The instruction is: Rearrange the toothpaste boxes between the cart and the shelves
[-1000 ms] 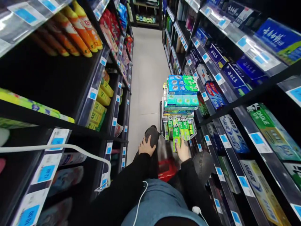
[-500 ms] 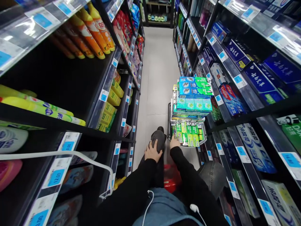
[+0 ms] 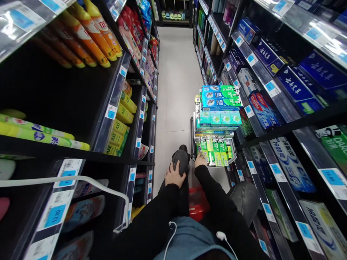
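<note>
My left hand [image 3: 175,176] lies on my left knee [image 3: 181,161], its fingers spread over the grey trousers. In front of me to the right stands a basket [image 3: 192,135] with a dark rim, packed with toothpaste boxes. My right hand [image 3: 200,160] is at its near left corner, fingers bent against the end of a row of green and yellow toothpaste boxes [image 3: 217,151]; the fingertips are partly hidden. Behind that row, teal boxes [image 3: 220,117] are stacked, with blue and green Darlie boxes [image 3: 219,103] on top.
Shelves of bottles and yellow AXE packs [image 3: 119,131] line the left side. A white curved wire [image 3: 92,180] sticks out there. On the right, shelves hold blue toothpaste boxes [image 3: 294,86]. Something red [image 3: 198,204] lies beneath me. The pale floor [image 3: 176,72] runs ahead to a far rack.
The view has turned slightly, so the shelves and basket appear a little further left. My right hand has shifted slightly at the green boxes. My left hand stays on the knee.
</note>
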Motion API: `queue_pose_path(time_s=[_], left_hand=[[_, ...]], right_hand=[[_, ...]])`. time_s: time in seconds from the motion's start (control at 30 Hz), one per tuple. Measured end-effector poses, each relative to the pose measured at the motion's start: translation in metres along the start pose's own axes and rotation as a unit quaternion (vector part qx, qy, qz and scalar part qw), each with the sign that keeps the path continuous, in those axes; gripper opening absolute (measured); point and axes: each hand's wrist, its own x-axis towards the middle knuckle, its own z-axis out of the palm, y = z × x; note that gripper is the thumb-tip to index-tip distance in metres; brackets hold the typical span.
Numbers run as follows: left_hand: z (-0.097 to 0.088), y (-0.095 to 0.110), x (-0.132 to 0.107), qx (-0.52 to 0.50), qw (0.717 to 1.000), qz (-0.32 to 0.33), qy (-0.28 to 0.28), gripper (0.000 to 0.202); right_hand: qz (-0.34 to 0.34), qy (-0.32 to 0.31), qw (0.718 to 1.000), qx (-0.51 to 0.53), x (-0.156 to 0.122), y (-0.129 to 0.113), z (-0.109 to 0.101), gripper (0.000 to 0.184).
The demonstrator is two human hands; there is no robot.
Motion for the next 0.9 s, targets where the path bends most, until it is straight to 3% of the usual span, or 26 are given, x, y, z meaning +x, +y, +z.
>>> queue_pose_path(time_s=[0.23,0.4,0.5,0.63,0.73,0.83,0.9], left_hand=[[0.001,0.000,0.000,0.001,1.000,0.005,0.006,0.073],[-0.001,0.000,0.000,0.012,1.000,0.004,0.008,0.072],[-0.003,0.001,0.001,0.018,1.000,0.002,0.006,0.071],[-0.007,0.004,0.001,0.023,1.000,0.006,0.008,0.070],[-0.009,0.005,0.003,0.027,1.000,0.006,0.000,0.070],[-0.006,0.007,0.010,0.028,1.000,-0.008,-0.006,0.069],[-0.002,0.009,0.014,0.029,0.999,-0.032,-0.022,0.066]], right_hand=[[0.027,-0.007,1.000,0.007,-0.015,0.001,-0.017,0.071],[0.028,0.011,0.999,0.033,-0.048,0.018,-0.041,0.064],[0.072,0.017,0.997,0.037,-0.076,0.058,-0.048,0.057],[0.187,0.052,0.981,-0.007,-0.114,0.137,-0.040,0.047],[0.284,0.047,0.958,-0.002,-0.136,0.188,-0.026,0.056],[0.331,0.020,0.941,0.071,-0.148,0.215,-0.011,0.070],[0.337,0.038,0.934,0.116,-0.149,0.222,-0.004,0.073]])
